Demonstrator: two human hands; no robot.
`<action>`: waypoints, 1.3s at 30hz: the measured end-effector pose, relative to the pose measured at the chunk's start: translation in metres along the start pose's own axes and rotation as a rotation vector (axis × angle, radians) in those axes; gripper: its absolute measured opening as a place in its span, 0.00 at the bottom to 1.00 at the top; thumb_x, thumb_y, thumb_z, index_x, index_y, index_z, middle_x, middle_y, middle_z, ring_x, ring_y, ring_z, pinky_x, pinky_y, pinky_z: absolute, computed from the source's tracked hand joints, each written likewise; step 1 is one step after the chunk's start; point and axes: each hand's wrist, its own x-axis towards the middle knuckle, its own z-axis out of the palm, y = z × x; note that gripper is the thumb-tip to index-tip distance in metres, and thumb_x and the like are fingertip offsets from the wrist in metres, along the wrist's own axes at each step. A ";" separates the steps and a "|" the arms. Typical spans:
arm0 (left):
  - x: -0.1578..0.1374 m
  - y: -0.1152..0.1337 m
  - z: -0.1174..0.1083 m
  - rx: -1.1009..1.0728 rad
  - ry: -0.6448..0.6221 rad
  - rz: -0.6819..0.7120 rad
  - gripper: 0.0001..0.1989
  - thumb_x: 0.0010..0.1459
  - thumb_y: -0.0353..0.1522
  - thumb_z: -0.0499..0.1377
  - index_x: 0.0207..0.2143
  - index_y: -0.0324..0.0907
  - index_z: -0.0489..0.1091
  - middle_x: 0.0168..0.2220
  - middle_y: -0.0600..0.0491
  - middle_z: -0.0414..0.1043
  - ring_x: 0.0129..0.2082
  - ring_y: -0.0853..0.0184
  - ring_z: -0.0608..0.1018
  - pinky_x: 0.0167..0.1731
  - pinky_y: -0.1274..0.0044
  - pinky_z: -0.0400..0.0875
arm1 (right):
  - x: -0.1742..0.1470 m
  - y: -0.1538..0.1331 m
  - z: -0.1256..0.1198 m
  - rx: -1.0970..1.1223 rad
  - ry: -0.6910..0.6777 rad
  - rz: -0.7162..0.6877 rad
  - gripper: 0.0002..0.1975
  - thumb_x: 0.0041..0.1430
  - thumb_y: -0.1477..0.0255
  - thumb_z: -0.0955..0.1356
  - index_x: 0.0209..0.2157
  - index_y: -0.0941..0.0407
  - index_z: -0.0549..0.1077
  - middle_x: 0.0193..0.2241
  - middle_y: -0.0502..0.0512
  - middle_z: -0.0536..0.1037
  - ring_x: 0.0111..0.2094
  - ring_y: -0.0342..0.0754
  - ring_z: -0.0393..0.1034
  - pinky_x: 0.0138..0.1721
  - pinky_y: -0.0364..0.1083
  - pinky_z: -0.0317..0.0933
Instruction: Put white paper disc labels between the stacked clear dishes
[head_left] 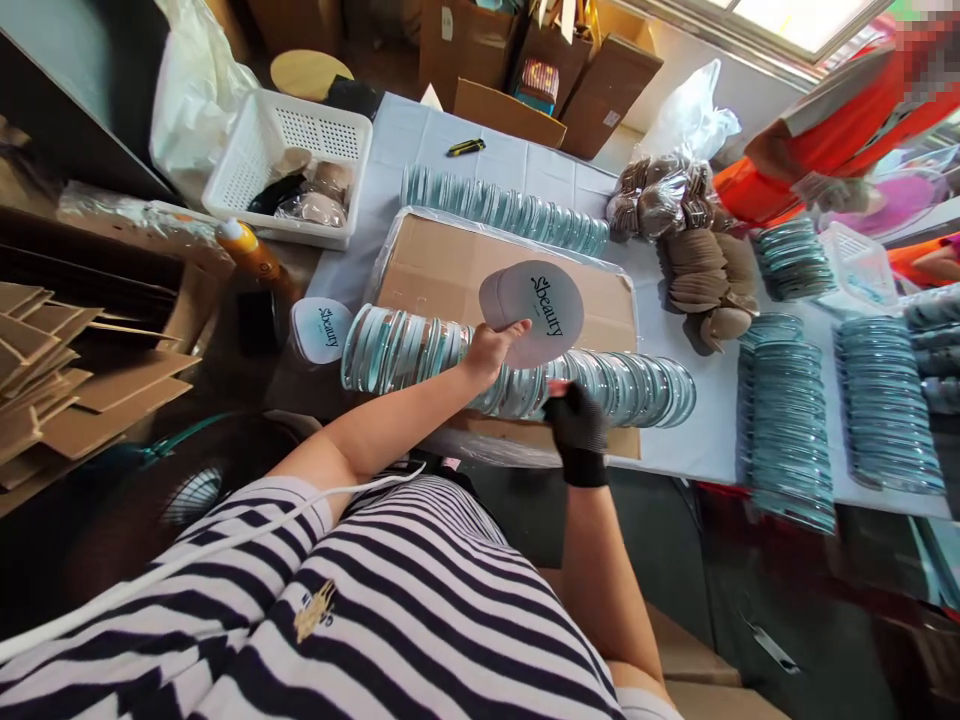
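Observation:
My left hand (491, 352) grips rounded white printed cards (541, 312) marked "beauty", thumb on top; they look overlapped, one lobe jutting out to the left. Just below them runs a long row of clear round packs (397, 350) with pale blue-green edges, standing on edge across a cardboard sheet (442, 265). Over the right part of this row is my right hand (576, 425), in a black fingerless glove. Its fingers are curled, and whatever they may hold is hidden. Another "beauty" card (321, 330) lies at the row's left end.
Behind the cardboard stands a second row of clear packs (502, 210), with a yellow-black cutter (466, 147) beyond. A white basket (285, 120) sits at the left. Beige pads (701, 270) and stacked packs (787, 430) occupy the right. A co-worker in orange (817, 150) is at the far right.

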 end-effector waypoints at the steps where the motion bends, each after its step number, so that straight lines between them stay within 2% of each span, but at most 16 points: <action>1: -0.003 0.001 0.000 0.006 -0.009 -0.008 0.11 0.41 0.31 0.72 0.30 0.41 0.79 0.33 0.50 0.81 0.47 0.56 0.79 0.55 0.64 0.67 | 0.007 -0.005 -0.009 -0.069 0.186 -0.083 0.29 0.62 0.54 0.59 0.53 0.61 0.69 0.37 0.61 0.79 0.36 0.49 0.74 0.40 0.49 0.69; 2: -0.008 0.002 0.000 0.012 -0.022 -0.025 0.11 0.40 0.31 0.72 0.29 0.41 0.79 0.33 0.50 0.81 0.46 0.55 0.80 0.54 0.64 0.68 | 0.013 -0.010 -0.015 -0.146 0.314 -0.163 0.30 0.63 0.54 0.58 0.57 0.61 0.66 0.46 0.65 0.77 0.45 0.51 0.73 0.48 0.52 0.67; 4: -0.019 0.005 -0.002 0.028 -0.022 -0.065 0.13 0.39 0.32 0.73 0.30 0.40 0.79 0.33 0.50 0.81 0.45 0.53 0.80 0.52 0.62 0.69 | 0.018 -0.022 -0.018 -0.310 0.401 -0.299 0.33 0.63 0.55 0.59 0.63 0.60 0.59 0.60 0.69 0.67 0.60 0.54 0.63 0.59 0.57 0.58; 6: -0.030 0.009 -0.006 0.053 0.009 -0.095 0.15 0.38 0.33 0.73 0.32 0.40 0.79 0.34 0.49 0.81 0.45 0.52 0.80 0.52 0.61 0.69 | 0.015 -0.033 -0.007 -0.433 0.401 -0.421 0.33 0.62 0.57 0.61 0.63 0.61 0.60 0.64 0.71 0.61 0.66 0.56 0.54 0.63 0.60 0.53; 8: -0.039 0.012 -0.010 0.075 0.024 -0.110 0.16 0.39 0.33 0.73 0.33 0.40 0.79 0.35 0.47 0.81 0.44 0.52 0.80 0.51 0.59 0.70 | 0.008 -0.041 0.011 -0.431 0.383 -0.491 0.30 0.62 0.59 0.60 0.60 0.62 0.63 0.60 0.71 0.65 0.64 0.57 0.57 0.61 0.59 0.56; 11: -0.043 0.019 -0.015 0.065 -0.037 -0.137 0.15 0.39 0.33 0.73 0.33 0.40 0.79 0.35 0.47 0.81 0.43 0.52 0.80 0.51 0.59 0.70 | -0.005 -0.050 0.029 -0.328 0.416 -0.320 0.26 0.62 0.59 0.58 0.52 0.64 0.70 0.48 0.72 0.75 0.51 0.57 0.71 0.51 0.55 0.66; 14: -0.032 0.031 -0.019 0.000 -0.027 -0.091 0.15 0.39 0.32 0.73 0.32 0.40 0.79 0.35 0.49 0.81 0.45 0.53 0.80 0.53 0.62 0.70 | -0.033 -0.051 0.019 -0.336 0.598 -0.092 0.29 0.60 0.57 0.58 0.49 0.67 0.72 0.46 0.75 0.76 0.48 0.60 0.72 0.44 0.54 0.67; 15: -0.024 0.036 -0.021 -0.022 0.001 -0.053 0.14 0.40 0.33 0.73 0.32 0.40 0.78 0.35 0.50 0.81 0.46 0.54 0.80 0.53 0.63 0.70 | -0.047 -0.050 0.014 -0.384 0.603 -0.050 0.31 0.59 0.56 0.59 0.50 0.67 0.72 0.45 0.75 0.77 0.46 0.61 0.73 0.42 0.53 0.67; 17: -0.008 0.046 -0.027 -0.062 0.053 0.021 0.13 0.41 0.32 0.72 0.33 0.40 0.78 0.35 0.51 0.81 0.48 0.56 0.79 0.55 0.64 0.70 | -0.078 -0.044 0.008 -0.519 0.451 0.013 0.31 0.59 0.55 0.60 0.51 0.65 0.73 0.40 0.73 0.78 0.39 0.61 0.74 0.35 0.52 0.65; 19: 0.006 0.053 -0.034 -0.097 0.070 0.030 0.13 0.42 0.31 0.71 0.34 0.40 0.78 0.37 0.50 0.81 0.51 0.57 0.78 0.57 0.63 0.68 | -0.100 -0.038 0.016 -0.651 0.181 0.062 0.27 0.61 0.58 0.60 0.52 0.62 0.73 0.35 0.67 0.79 0.31 0.57 0.73 0.29 0.49 0.60; 20: 0.011 0.055 -0.037 -0.113 0.069 0.011 0.13 0.43 0.30 0.71 0.34 0.39 0.78 0.38 0.49 0.81 0.53 0.56 0.77 0.58 0.63 0.67 | -0.105 -0.035 0.024 -0.701 0.075 0.073 0.25 0.62 0.60 0.60 0.53 0.60 0.72 0.33 0.64 0.80 0.29 0.55 0.72 0.28 0.48 0.57; 22: 0.017 0.055 -0.042 -0.128 0.064 -0.026 0.14 0.43 0.29 0.70 0.36 0.39 0.78 0.40 0.48 0.81 0.55 0.56 0.76 0.59 0.62 0.66 | -0.101 -0.033 0.044 -0.777 -0.022 0.075 0.22 0.64 0.65 0.59 0.55 0.59 0.71 0.34 0.62 0.80 0.29 0.52 0.71 0.28 0.46 0.54; 25: 0.018 0.053 -0.045 -0.125 0.056 -0.025 0.17 0.43 0.29 0.70 0.39 0.40 0.78 0.43 0.48 0.81 0.55 0.57 0.76 0.60 0.63 0.65 | -0.079 -0.039 0.058 -0.833 -0.011 0.066 0.21 0.63 0.70 0.60 0.55 0.59 0.69 0.35 0.61 0.79 0.31 0.50 0.72 0.28 0.45 0.51; 31: 0.018 0.051 -0.046 -0.156 0.063 -0.039 0.17 0.44 0.28 0.69 0.40 0.39 0.78 0.41 0.48 0.81 0.52 0.58 0.78 0.58 0.63 0.67 | -0.078 -0.057 0.048 -0.846 -0.099 0.142 0.22 0.64 0.67 0.60 0.58 0.59 0.65 0.37 0.62 0.79 0.31 0.51 0.73 0.27 0.45 0.48; 36: 0.016 0.050 -0.047 -0.156 0.062 -0.035 0.16 0.44 0.29 0.70 0.39 0.39 0.78 0.41 0.48 0.81 0.53 0.57 0.77 0.58 0.63 0.66 | -0.057 -0.046 0.086 -0.813 -0.088 0.110 0.21 0.66 0.62 0.60 0.55 0.58 0.65 0.34 0.59 0.79 0.31 0.50 0.73 0.28 0.44 0.48; 39: 0.013 0.050 -0.047 -0.149 0.064 -0.043 0.18 0.42 0.30 0.72 0.39 0.39 0.78 0.39 0.48 0.82 0.52 0.57 0.78 0.58 0.63 0.66 | -0.048 -0.037 0.095 -0.769 -0.013 0.072 0.19 0.68 0.62 0.58 0.51 0.58 0.68 0.34 0.57 0.79 0.30 0.47 0.71 0.29 0.43 0.47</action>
